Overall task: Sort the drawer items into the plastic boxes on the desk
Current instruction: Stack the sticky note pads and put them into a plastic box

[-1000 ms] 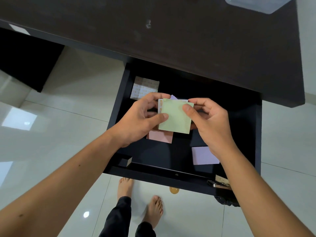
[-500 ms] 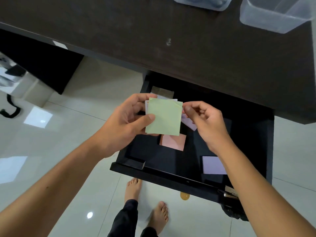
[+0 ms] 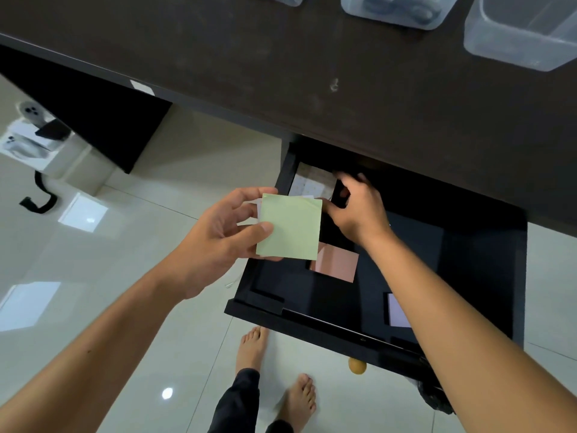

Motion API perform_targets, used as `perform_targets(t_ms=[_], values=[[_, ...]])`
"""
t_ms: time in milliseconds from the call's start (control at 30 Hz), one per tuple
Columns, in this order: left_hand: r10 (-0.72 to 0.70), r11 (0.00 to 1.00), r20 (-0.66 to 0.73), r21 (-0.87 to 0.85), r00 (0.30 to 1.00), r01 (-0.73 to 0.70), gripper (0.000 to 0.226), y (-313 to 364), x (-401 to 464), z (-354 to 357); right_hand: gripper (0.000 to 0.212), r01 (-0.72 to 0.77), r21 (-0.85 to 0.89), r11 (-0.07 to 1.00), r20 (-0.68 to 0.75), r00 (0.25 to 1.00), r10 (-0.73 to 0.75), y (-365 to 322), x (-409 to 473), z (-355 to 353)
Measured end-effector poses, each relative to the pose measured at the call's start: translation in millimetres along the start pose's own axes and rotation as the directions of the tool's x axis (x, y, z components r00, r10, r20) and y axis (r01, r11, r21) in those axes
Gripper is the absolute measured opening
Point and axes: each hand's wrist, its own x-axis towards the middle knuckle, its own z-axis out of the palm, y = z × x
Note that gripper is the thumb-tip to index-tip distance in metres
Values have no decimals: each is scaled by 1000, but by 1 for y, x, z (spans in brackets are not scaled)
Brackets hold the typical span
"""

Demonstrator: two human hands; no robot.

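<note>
My left hand (image 3: 218,232) holds a small stack of sticky-note pads, a green pad (image 3: 290,228) on top, just left of the open black drawer (image 3: 343,332). My right hand (image 3: 356,210) reaches into the drawer's back left corner, fingers spread and blurred, next to a patterned pad (image 3: 309,182). I cannot see anything gripped in it. A pink pad (image 3: 337,264) lies in the drawer's middle and a lilac pad (image 3: 398,310) shows beside my right forearm. Clear plastic boxes (image 3: 524,35) (image 3: 396,10) stand on the dark desk (image 3: 281,73) above.
My bare feet (image 3: 253,348) stand on glossy white tiles under the drawer front. A round yellowish knob (image 3: 357,366) hangs below the drawer. A black desk panel (image 3: 93,126) and a black cable (image 3: 40,195) sit at the left.
My right hand let go of the stack and moved back into the drawer's far left corner. My left hand keeps the pads and shifted left, off the drawer. The view tilted up toward the boxes.
</note>
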Motion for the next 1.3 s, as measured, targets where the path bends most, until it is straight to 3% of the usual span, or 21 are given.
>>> perform_targets(t_ms=[167,600,767,1033,1300], values=[[-2,1000,-8,-21,1000,1,45,-2,2,1,68,-43,13,999,60,997,42,1,3,-5],[10,1000,9,-24,1000,-10,46,-7,0,2,42,44,232,972,-23,999,-40,3,-19,-1],[21,1000,8,-22,1000,-20,45,-7,-2,3,43,51,460,886,-30,999,-42,5,-32,-19],[15,999,39,-40,999,-13,45,-2,4,19,36,7,589,808,-17,1000,4,25,-80,-67],[38,999,108,-5,993,-38,47,-3,22,51,36,39,681,732,-115,992,54,54,-126,-106]])
